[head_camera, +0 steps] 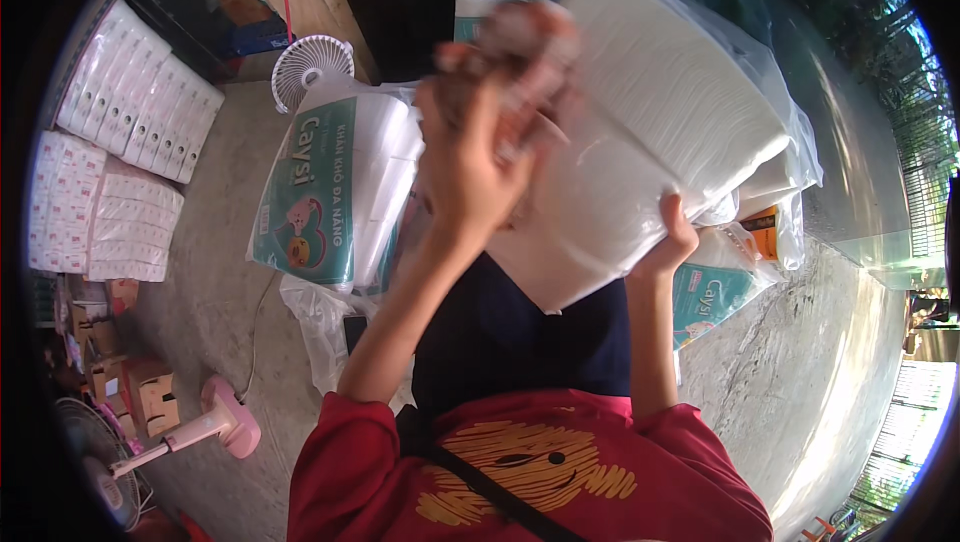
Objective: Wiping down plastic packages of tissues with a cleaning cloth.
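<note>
A large block of white tissues [667, 69] in clear plastic film fills the space before me, tilted over my lap. My right hand [667, 242] grips its lower right corner, thumb on top. In front of its left side is my left hand [476, 159], raised and closed around a reddish-brown object [525, 61] too blurred to name. Left of that hand lies a plastic-wrapped pack of dry tissues [304, 189] with a green printed panel. Another green-labelled pack [709, 298] sits beneath the block on the right.
A small white fan [311, 73] stands behind the left pack. Wrapped tissue packs [135, 91] are stacked along the left wall. At lower left are cardboard boxes [150, 395] and a pink-based standing fan [225, 418]. A clear plastic bag [319, 328] lies near my left forearm.
</note>
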The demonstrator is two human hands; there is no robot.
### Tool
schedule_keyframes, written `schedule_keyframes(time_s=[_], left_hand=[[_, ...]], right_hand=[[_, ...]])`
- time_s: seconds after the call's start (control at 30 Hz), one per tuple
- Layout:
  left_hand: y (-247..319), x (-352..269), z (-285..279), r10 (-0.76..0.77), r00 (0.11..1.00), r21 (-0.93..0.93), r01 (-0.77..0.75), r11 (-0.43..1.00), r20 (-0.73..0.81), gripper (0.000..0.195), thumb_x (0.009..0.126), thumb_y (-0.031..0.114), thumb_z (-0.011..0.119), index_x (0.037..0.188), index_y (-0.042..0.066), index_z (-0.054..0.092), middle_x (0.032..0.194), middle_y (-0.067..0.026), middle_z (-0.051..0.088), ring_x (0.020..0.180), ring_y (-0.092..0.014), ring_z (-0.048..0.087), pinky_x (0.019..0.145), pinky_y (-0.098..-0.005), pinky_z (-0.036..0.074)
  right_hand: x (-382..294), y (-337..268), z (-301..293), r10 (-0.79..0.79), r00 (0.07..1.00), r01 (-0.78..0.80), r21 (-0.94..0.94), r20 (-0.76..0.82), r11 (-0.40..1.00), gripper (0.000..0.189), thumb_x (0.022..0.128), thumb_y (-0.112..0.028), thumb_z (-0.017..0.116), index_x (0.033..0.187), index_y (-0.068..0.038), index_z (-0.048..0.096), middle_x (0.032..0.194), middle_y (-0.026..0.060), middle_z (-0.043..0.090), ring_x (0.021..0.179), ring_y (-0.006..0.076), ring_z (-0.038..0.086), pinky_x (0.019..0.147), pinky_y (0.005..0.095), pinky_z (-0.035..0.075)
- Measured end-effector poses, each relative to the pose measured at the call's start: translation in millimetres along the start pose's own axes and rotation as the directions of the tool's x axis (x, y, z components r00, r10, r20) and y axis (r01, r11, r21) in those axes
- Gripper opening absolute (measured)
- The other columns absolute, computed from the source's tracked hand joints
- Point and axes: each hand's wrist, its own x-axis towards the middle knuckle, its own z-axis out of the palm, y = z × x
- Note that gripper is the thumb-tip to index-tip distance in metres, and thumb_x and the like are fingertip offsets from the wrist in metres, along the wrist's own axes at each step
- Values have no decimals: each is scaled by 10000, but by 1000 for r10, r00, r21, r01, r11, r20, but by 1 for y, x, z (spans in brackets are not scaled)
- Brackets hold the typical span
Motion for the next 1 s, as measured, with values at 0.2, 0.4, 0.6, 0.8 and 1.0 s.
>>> schedule_keyframes(time_s=[0.2,0.4,0.6,0.8,1.0], left_hand=[[50,-17,-4,125,981,-98,-112,989,145,586,638,223,707,1195,207,528,1061,-185,433,897,-382,530,710,-436,491],[67,-15,0,110,974,-274,-53,960,197,529,602,130,709,1110,210,586,1108,-151,431,938,-337,553,745,-412,514],[-14,29,-13,-95,993,-141,84,987,-75,530,655,143,700,1156,104,532,1044,-195,483,918,-353,563,779,-421,483],[36,5,-9,63,937,-169,-4,986,344,501,641,162,661,1127,221,555,1029,-148,423,913,-331,537,658,-386,515],[95,-62,8,533,736,-469,-328,820,417,439,687,305,686,1092,284,517,1034,-95,409,897,-272,520,585,-339,536]], right_hand=[[10,11,-50,-129,935,238,-317,329,918,646,782,-250,578,1289,72,339,1231,216,477,1118,352,488,967,436,386],[-10,21,-30,-99,989,107,-65,112,992,567,871,-304,486,1307,20,322,1296,155,422,1192,257,426,1008,367,346],[-18,-6,-46,244,957,-253,37,154,967,732,853,-509,504,1281,66,351,1194,186,509,1053,278,540,901,382,444],[12,-9,-30,77,995,-81,-61,-70,995,685,902,-529,380,1325,7,325,1222,193,494,1051,292,547,905,407,458],[21,-50,-5,130,938,-155,-56,-321,986,656,905,-513,380,1299,10,345,1246,195,474,1136,268,477,1010,388,363]])
